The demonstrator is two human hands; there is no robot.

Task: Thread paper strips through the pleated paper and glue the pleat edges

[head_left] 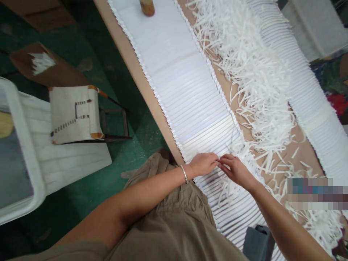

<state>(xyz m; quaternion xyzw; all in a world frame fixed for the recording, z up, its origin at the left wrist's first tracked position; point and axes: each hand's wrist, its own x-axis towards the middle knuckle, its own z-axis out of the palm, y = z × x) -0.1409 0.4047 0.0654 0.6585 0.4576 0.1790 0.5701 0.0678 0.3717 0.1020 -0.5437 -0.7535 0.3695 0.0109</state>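
Left hand (203,164): over the white row, palm down, fingers bunched, tips meeting our right hand's. Can't tell if they're clamped on anything.
Right hand (236,169): thumb and index curved, a gap between them near the knuckles, tips close together. Whatever sits between the tips is too small for us to make out.
White row (174,72): overlapping white pieces in a long band along the near side of the tabletop (141,90), running under both our hands.
Loose strips (227,190): small tangle on the row, just below our hands.
Strip heap (244,69): big pile of narrow white strips on brown tabletop, beyond the row.
Second row (320,105): more stacked white pieces, far side of the heap.
Jar (147,8): brownish, on the row at its far end, well apart from our hands.
Dark grey block (257,243): on the row, beside our right forearm.
Bracelet (184,174): on our left wrist.
Floor side: stool (74,116) with patterned pale seat, open carton (67,74) holding white scraps.
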